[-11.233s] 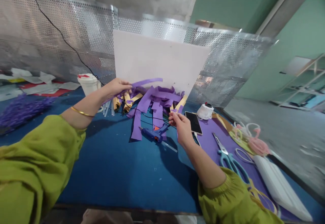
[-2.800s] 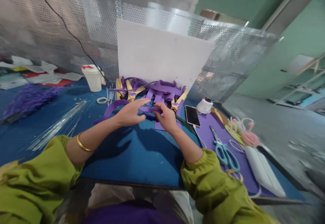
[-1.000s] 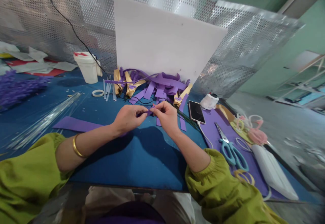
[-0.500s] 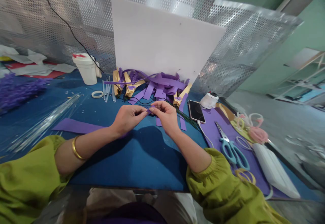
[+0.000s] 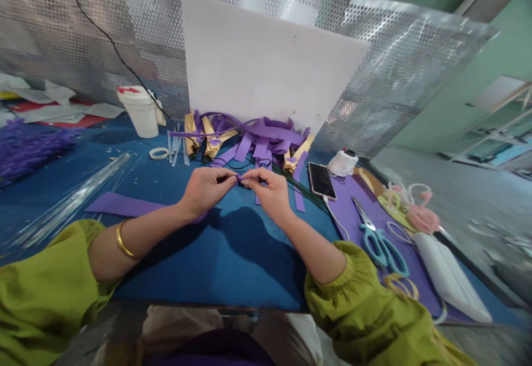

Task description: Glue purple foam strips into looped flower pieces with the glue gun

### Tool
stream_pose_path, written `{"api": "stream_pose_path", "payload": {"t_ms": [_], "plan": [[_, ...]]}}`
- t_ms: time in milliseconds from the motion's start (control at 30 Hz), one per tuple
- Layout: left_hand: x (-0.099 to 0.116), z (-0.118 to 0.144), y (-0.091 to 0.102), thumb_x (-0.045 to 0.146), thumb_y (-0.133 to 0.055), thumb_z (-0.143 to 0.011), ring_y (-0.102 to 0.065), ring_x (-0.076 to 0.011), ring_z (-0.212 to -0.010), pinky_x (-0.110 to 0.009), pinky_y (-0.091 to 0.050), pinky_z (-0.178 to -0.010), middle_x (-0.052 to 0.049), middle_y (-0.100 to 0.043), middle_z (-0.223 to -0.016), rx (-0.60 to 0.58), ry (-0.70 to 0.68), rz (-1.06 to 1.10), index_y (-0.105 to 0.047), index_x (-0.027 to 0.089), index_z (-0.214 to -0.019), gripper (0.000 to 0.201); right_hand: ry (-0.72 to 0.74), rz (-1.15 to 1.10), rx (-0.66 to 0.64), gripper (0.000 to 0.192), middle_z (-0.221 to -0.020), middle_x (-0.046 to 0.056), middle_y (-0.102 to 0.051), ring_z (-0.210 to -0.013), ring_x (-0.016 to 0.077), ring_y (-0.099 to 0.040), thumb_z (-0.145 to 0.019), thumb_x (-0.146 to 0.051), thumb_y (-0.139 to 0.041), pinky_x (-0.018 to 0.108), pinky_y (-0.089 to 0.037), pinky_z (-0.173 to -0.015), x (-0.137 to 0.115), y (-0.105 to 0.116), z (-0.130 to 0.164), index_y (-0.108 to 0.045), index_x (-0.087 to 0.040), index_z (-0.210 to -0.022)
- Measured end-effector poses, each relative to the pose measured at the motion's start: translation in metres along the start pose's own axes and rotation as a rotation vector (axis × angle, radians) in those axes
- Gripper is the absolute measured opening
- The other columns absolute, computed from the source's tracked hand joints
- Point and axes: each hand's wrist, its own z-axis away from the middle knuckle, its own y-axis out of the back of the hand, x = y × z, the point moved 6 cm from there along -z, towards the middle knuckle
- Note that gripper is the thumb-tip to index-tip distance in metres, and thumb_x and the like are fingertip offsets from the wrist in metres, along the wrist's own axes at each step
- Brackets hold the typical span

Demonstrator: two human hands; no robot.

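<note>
The left hand (image 5: 204, 189) and right hand (image 5: 266, 190) meet fingertip to fingertip, both pinched shut on one tiny purple strip (image 5: 240, 177) lying sideways between them, above the blue surface (image 5: 208, 261).

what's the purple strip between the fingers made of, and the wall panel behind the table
Purple strip: probably matte craft foam or thick paper; it lies flat with clean-cut edges. Both hands pinch its end. Panel: seemingly perforated sheet metal, shiny silver with rows of small holes.

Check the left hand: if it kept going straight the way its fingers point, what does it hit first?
The left hand points right, toward the right hand. Both pinch the same small purple strip, so it would meet the right hand's fingertips almost at once. Depth between them is hard to judge.
</note>
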Motion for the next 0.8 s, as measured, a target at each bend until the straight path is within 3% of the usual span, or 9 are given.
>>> {"api": "stream_pose_path", "payload": {"t_ms": [167,233,367,500,633,800], "plan": [[-0.003,0.000,-0.003,0.032,-0.060,-0.083,-0.068,-0.0174,-0.070,-0.024,-0.048,-0.065,-0.003,-0.078,-0.077,-0.019,0.041,0.084,-0.080,0.016,-0.084,0.025,0.100,0.053,-0.030,0.008,-0.071,-0.002,-0.062,-0.066,0.0122,-0.053,-0.076,-0.028,-0.072,0.027,-0.046,-0.066,-0.005,-0.004,0.003,-0.072,-0.022,-0.071],[-0.003,0.000,-0.005,0.033,-0.060,-0.083,-0.067,-0.0175,-0.070,-0.024,-0.049,-0.065,-0.004,-0.078,-0.079,-0.043,0.049,0.136,-0.079,0.015,-0.083,0.026,0.093,0.043,-0.023,0.004,-0.069,-0.003,-0.060,-0.065,0.0118,-0.052,-0.076,-0.025,-0.072,0.026,-0.045,-0.066,-0.005,-0.004,0.004,-0.072,-0.022,-0.078],[0.000,-0.001,-0.006,0.034,-0.060,-0.084,-0.068,-0.0189,-0.077,-0.026,-0.051,-0.072,-0.005,-0.078,-0.084,-0.085,0.058,0.210,-0.078,0.014,-0.085,0.027,0.164,0.102,0.005,0.018,-0.073,-0.003,-0.059,-0.070,0.0135,-0.055,-0.078,-0.022,-0.073,0.027,-0.047,-0.070,-0.007,-0.001,0.005,-0.075,-0.025,-0.096],[0.003,-0.002,-0.009,0.034,-0.059,-0.084,-0.068,-0.0202,-0.086,-0.029,-0.052,-0.081,-0.005,-0.078,-0.090,-0.124,0.066,0.298,-0.077,0.016,-0.085,0.026,0.286,0.241,0.059,0.014,-0.092,0.002,-0.067,-0.090,0.0181,-0.063,-0.084,-0.027,-0.070,0.032,-0.049,-0.083,-0.007,0.002,0.008,-0.077,-0.030,-0.095],[-0.001,-0.001,-0.015,0.038,-0.061,-0.084,-0.066,-0.0186,-0.081,-0.028,-0.051,-0.075,-0.006,-0.076,-0.086,-0.148,0.169,0.432,-0.076,0.016,-0.087,0.027,0.332,0.364,0.109,0.009,-0.096,0.002,-0.072,-0.093,0.0198,-0.066,-0.087,-0.030,-0.068,0.036,-0.046,-0.090,-0.010,0.005,0.011,-0.077,-0.031,-0.090],[-0.004,0.003,-0.022,0.037,-0.065,-0.082,-0.061,-0.0137,-0.067,-0.024,-0.048,-0.063,-0.003,-0.071,-0.080,-0.235,0.269,0.535,-0.071,0.015,-0.091,0.025,0.203,0.256,0.114,0.009,-0.084,0.000,-0.070,-0.081,0.0173,-0.064,-0.087,-0.029,-0.062,0.031,-0.048,-0.078,-0.009,0.010,0.004,-0.069,-0.024,-0.084]]}}
